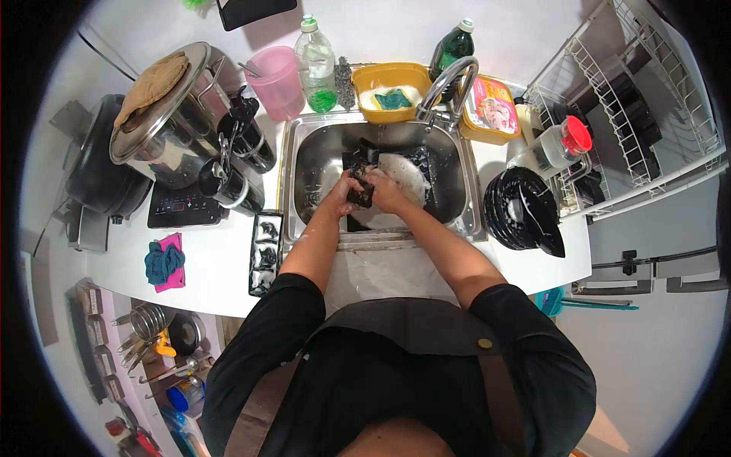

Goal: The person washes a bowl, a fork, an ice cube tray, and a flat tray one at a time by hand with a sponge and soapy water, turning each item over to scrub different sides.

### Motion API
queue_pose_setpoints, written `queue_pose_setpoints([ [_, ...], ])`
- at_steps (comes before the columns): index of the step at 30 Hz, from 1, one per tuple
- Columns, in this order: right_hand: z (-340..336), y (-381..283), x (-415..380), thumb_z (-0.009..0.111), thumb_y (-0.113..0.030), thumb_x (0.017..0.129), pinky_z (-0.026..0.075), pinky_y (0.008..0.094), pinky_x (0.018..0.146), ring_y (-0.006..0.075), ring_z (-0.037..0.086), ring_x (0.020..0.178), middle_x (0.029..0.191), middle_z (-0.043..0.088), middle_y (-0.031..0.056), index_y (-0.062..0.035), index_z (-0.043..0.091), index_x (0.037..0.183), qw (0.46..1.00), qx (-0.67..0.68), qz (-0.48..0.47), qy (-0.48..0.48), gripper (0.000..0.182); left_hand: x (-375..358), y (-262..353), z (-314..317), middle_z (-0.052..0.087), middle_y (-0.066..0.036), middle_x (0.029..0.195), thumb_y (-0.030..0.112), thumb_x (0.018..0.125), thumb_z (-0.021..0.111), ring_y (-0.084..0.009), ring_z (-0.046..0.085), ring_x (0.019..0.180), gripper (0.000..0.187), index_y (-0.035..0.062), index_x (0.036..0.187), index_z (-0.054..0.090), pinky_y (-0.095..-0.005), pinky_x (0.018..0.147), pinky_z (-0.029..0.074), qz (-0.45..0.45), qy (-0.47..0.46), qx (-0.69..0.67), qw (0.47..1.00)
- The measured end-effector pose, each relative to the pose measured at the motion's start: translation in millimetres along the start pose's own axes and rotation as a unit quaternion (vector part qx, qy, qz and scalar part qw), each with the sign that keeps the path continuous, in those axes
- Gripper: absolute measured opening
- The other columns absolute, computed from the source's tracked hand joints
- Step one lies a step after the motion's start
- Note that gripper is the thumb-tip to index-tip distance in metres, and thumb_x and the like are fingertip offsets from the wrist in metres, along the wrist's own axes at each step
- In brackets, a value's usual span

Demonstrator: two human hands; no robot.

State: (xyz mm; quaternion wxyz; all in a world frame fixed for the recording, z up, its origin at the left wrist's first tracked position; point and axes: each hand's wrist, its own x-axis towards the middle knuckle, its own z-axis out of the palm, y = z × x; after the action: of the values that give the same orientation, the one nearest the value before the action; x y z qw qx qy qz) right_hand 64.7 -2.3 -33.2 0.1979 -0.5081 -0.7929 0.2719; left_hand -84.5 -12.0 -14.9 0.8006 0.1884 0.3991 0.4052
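Observation:
Over the steel sink [303,152], both of my hands are closed around a small black dish [361,195] with suds on it. My left hand [343,193] grips its left side. My right hand [387,192] is on its right side, fingers curled; whether a sponge is in them is hidden. Beneath, a white round plate [411,180] covered in foam lies in the basin. Some black dishware [419,154] shows behind and under the plate, partly hidden. The curved faucet [459,70] stands behind the sink.
Right of the sink are stacked soapy black bowls [514,209], a red-lidded jar [552,145] and a wire rack [609,107]. A black sectioned tray [266,254] with foam lies left. Behind stand a yellow tub [392,72] with a sponge, a soap bottle [315,65] and a pink pitcher [276,84].

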Motion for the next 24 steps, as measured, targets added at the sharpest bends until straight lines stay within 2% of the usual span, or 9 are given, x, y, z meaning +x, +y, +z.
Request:
queue_pose_setpoints([
  [2, 1, -1, -3, 0.053, -0.009, 0.074, 0.031, 0.0517, 0.090, 0.0293, 0.038, 0.118, 0.118, 0.050, 0.0065, -0.0162, 0.054, 0.115, 0.999, -0.023, 0.002, 0.032, 0.042, 1, -3, 4, 0.050, -0.009, 0.091, 0.001, 0.060, 0.049, -0.0278, 0.055, 0.071, 0.053, 0.0200, 0.109, 0.041, -0.0489, 0.053, 0.049, -0.002, -0.005, -0.017, 1.000],
  [5, -31, -29, -7, 0.053, -0.009, 0.074, 0.032, 0.0527, 0.085, 0.0276, 0.035, 0.119, 0.119, 0.049, 0.0056, -0.0169, 0.055, 0.114, 0.993, -0.090, 0.076, -0.012, 0.041, 9, -9, -3, 0.052, -0.008, 0.098, 0.001, 0.061, 0.048, -0.0284, 0.056, 0.080, 0.052, 0.0191, 0.110, 0.044, -0.0534, 0.062, 0.049, -0.013, -0.028, -0.017, 0.999],
  [8, -24, -19, 0, 0.054, -0.013, 0.074, 0.029, 0.0525, 0.086, 0.0286, 0.035, 0.117, 0.121, 0.045, 0.0057, -0.0180, 0.055, 0.114, 0.996, -0.077, -0.006, -0.034, 0.041, 1, -4, 0, 0.052, -0.008, 0.101, 0.001, 0.061, 0.048, -0.0287, 0.055, 0.083, 0.052, 0.0197, 0.110, 0.045, -0.0542, 0.067, 0.048, -0.034, -0.043, 0.008, 0.998],
  [13, -32, -29, 4, 0.055, -0.015, 0.073, 0.027, 0.0491, 0.087, 0.0278, 0.035, 0.116, 0.124, 0.041, 0.0036, -0.0188, 0.057, 0.111, 0.987, -0.159, 0.035, -0.018, 0.038, 6, -13, -2, 0.050, -0.010, 0.106, 0.002, 0.060, 0.049, -0.0311, 0.054, 0.090, 0.055, 0.0202, 0.112, 0.046, -0.0548, 0.074, 0.044, -0.042, -0.054, -0.009, 0.998],
  [16, -30, -24, 2, 0.054, -0.015, 0.074, 0.027, 0.0501, 0.086, 0.0284, 0.035, 0.116, 0.121, 0.044, 0.0050, -0.0166, 0.058, 0.106, 0.985, -0.169, 0.032, 0.006, 0.033, 35, -25, -37, 0.047, -0.010, 0.113, 0.006, 0.066, 0.053, -0.0321, 0.052, 0.094, 0.060, 0.0257, 0.121, 0.037, -0.0530, 0.074, 0.044, -0.037, -0.062, 0.029, 0.997],
  [20, -21, -16, -3, 0.052, -0.009, 0.074, 0.032, 0.0500, 0.085, 0.0321, 0.041, 0.111, 0.109, 0.051, 0.0096, -0.0103, 0.059, 0.099, 0.993, -0.119, 0.015, 0.025, 0.026, -8, -7, 17, 0.046, -0.008, 0.115, 0.033, 0.078, 0.060, -0.0309, 0.051, 0.097, 0.066, 0.0366, 0.129, 0.018, -0.0530, 0.073, 0.044, 0.038, 0.011, 0.067, 0.997],
  [22, -24, -14, -6, 0.049, -0.003, 0.072, 0.037, 0.0460, 0.084, 0.0335, 0.045, 0.105, 0.105, 0.052, 0.0118, -0.0067, 0.058, 0.098, 0.996, 0.065, 0.015, 0.053, 0.027, 2, -4, 13, 0.044, -0.006, 0.113, 0.046, 0.080, 0.058, -0.0304, 0.049, 0.098, 0.073, 0.0432, 0.132, 0.007, -0.0526, 0.067, 0.044, 0.023, 0.022, 0.017, 0.999],
  [23, -29, -17, -7, 0.048, 0.000, 0.072, 0.039, 0.0440, 0.083, 0.0343, 0.047, 0.102, 0.104, 0.053, 0.0129, -0.0049, 0.058, 0.097, 0.985, 0.157, 0.014, 0.067, 0.028, 7, -5, 11, 0.046, -0.006, 0.111, 0.050, 0.079, 0.056, -0.0297, 0.049, 0.096, 0.072, 0.0422, 0.132, 0.007, -0.0532, 0.068, 0.044, 0.022, 0.020, 0.009, 1.000],
  [24, -32, -22, -9, 0.046, 0.002, 0.070, 0.040, 0.0413, 0.083, 0.0340, 0.049, 0.099, 0.102, 0.053, 0.0133, -0.0037, 0.057, 0.098, 0.988, 0.149, 0.002, 0.047, 0.030, 11, -7, 9, 0.047, -0.005, 0.110, 0.055, 0.078, 0.053, -0.0290, 0.050, 0.095, 0.072, 0.0412, 0.132, 0.007, -0.0538, 0.069, 0.043, 0.021, 0.019, 0.001, 1.000],
])
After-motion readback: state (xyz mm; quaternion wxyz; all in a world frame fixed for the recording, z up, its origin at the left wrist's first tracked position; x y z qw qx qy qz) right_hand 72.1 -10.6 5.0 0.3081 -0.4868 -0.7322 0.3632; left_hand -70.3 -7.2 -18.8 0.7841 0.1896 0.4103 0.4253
